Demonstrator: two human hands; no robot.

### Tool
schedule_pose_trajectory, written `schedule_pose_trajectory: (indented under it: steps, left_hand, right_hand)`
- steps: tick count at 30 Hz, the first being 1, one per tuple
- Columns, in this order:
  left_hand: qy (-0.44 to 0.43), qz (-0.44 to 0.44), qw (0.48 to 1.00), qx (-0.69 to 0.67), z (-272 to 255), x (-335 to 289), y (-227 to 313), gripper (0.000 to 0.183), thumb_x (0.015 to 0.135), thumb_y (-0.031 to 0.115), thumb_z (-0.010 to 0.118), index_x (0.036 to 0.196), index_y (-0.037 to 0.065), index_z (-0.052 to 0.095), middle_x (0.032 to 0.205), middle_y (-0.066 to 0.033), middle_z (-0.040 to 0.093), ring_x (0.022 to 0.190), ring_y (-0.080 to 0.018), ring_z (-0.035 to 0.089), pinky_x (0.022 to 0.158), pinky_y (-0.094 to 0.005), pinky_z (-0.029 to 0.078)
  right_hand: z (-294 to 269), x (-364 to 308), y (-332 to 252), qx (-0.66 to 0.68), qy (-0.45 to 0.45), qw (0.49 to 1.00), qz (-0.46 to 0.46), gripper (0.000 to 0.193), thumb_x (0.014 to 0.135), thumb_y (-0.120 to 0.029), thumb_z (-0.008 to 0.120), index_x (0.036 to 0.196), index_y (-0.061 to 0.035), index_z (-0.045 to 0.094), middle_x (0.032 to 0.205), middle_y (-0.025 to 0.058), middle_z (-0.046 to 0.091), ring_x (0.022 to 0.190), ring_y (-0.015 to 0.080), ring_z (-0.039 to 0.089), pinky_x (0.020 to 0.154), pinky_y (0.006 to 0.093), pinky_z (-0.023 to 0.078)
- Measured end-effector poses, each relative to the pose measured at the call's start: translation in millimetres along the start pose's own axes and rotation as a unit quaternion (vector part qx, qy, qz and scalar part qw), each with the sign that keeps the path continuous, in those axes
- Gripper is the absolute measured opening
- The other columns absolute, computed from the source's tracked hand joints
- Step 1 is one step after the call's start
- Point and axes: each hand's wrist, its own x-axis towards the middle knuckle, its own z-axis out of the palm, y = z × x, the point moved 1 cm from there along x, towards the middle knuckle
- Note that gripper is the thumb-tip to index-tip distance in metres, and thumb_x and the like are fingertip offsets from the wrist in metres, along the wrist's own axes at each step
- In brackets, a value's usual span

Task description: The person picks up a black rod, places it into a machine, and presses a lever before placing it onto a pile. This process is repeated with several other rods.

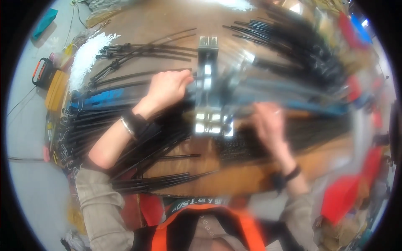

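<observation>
My left hand (pixel 169 90) is closed, its thumb and fingers pinched together at the left side of an upright metal fixture (pixel 205 85). Whatever it pinches is hidden; thin black rods (pixel 134 79) run up close to it. To the right of the fixture, my right hand (pixel 270 121) is smeared by motion, its fingers bent, and I cannot make out whether it holds anything. The fixture has shiny blocks at its near end (pixel 213 122) and a squared metal block at its far end (pixel 208 44).
Bundles of black rods (pixel 104 129) cover the brown table (pixel 176 169) on the left, with more dark rods (pixel 293 37) at the far right. White strips (pixel 90 58) are heaped at the far left. A yellow box (pixel 57 90) stands beyond the left edge; red material (pixel 341 198) lies right.
</observation>
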Motion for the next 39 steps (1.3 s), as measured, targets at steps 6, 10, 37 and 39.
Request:
schedule_pose_trajectory:
  steps: [6, 10, 37, 39]
  left_hand:
    - [0.029, 0.020, 0.999, 0.007, 2.5, -2.9, -7.1, 0.017, 0.095, 0.028, 0.054, 0.091, 0.012, 0.060, 0.080, -0.0145, 0.065, 0.078, -0.0397, 0.063, 0.064, -0.0492, 0.049]
    - [0.082, 0.066, 0.994, 0.013, 4.9, -1.1, 1.1, 0.012, 0.092, 0.022, 0.057, 0.091, 0.011, 0.060, 0.080, -0.0140, 0.065, 0.078, -0.0386, 0.063, 0.062, -0.0482, 0.049]
    - [0.035, -0.027, 0.980, 0.194, -30.6, -183.6, -79.4, 0.011, 0.087, 0.018, 0.064, 0.087, 0.008, 0.060, 0.085, -0.0083, 0.059, 0.082, -0.0282, 0.058, 0.070, -0.0388, 0.047]
    - [0.053, -0.032, 0.980, 0.189, -30.1, -187.7, -84.7, 0.010, 0.087, 0.017, 0.064, 0.088, 0.008, 0.060, 0.085, -0.0082, 0.059, 0.082, -0.0278, 0.058, 0.069, -0.0383, 0.048]
  right_hand:
    - [16.0, -0.8, 1.6, 0.139, -0.071, 0.986, 0.056, 0.033, 0.084, 0.002, 0.064, 0.116, -0.0054, 0.064, 0.093, 0.0138, 0.067, 0.086, 0.0317, 0.064, 0.074, 0.0385, 0.050]
    - [17.9, -2.7, 13.9, 0.197, -0.081, 0.968, 0.132, 0.033, 0.084, -0.002, 0.066, 0.117, -0.0052, 0.063, 0.094, 0.0149, 0.066, 0.086, 0.0317, 0.064, 0.073, 0.0374, 0.051]
    - [36.6, -57.8, -40.4, 0.070, -0.080, 0.990, -0.097, 0.013, 0.077, 0.001, 0.071, 0.088, -0.0038, 0.065, 0.077, 0.0100, 0.057, 0.074, 0.0269, 0.056, 0.062, 0.0376, 0.050]
    - [39.4, -55.1, -37.6, 0.000, -0.112, 0.983, -0.146, 0.012, 0.076, -0.002, 0.070, 0.086, -0.0057, 0.064, 0.077, 0.0102, 0.058, 0.071, 0.0280, 0.056, 0.060, 0.0393, 0.050]
